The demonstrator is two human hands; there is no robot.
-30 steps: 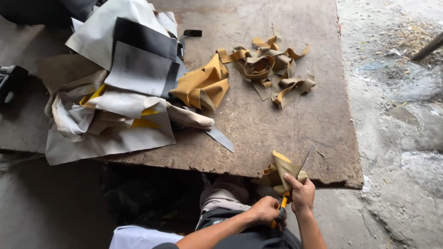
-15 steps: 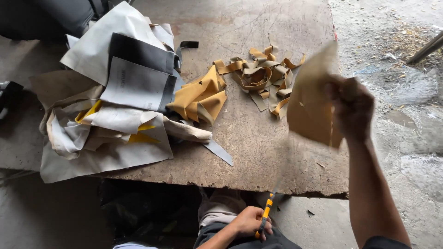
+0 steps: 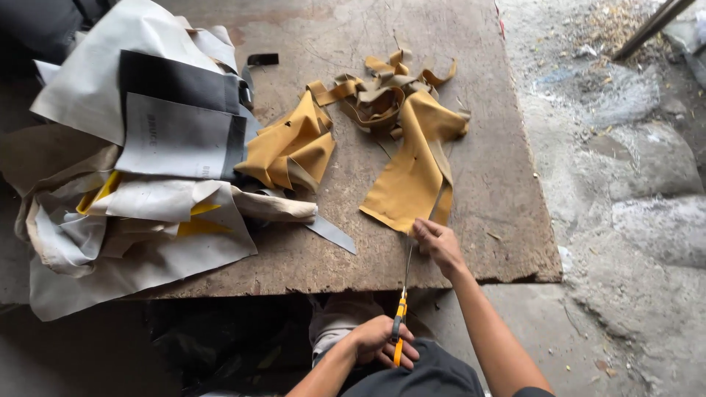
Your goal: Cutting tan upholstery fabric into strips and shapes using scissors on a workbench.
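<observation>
A large tan leather piece (image 3: 410, 173) lies flat on the worn wooden board (image 3: 500, 220), its near edge close to the board's front. My right hand (image 3: 438, 242) rests on that near edge, fingers pinching the corner. My left hand (image 3: 379, 342) is down by my lap, closed around the orange handles of a pair of scissors (image 3: 400, 323). The thin blades point up toward my right hand and the leather's edge.
A heap of white, grey and black sheets (image 3: 147, 169) covers the board's left half. Folded tan pieces (image 3: 290, 147) and curled tan strips (image 3: 382, 88) lie behind. A small black object (image 3: 262, 59) sits further back. Rough concrete floor (image 3: 632, 184) lies to the right.
My right hand, which held the tan piece up in the air at the right, has laid it flat on the board and now holds its near edge. The scissors stay in my left hand.
</observation>
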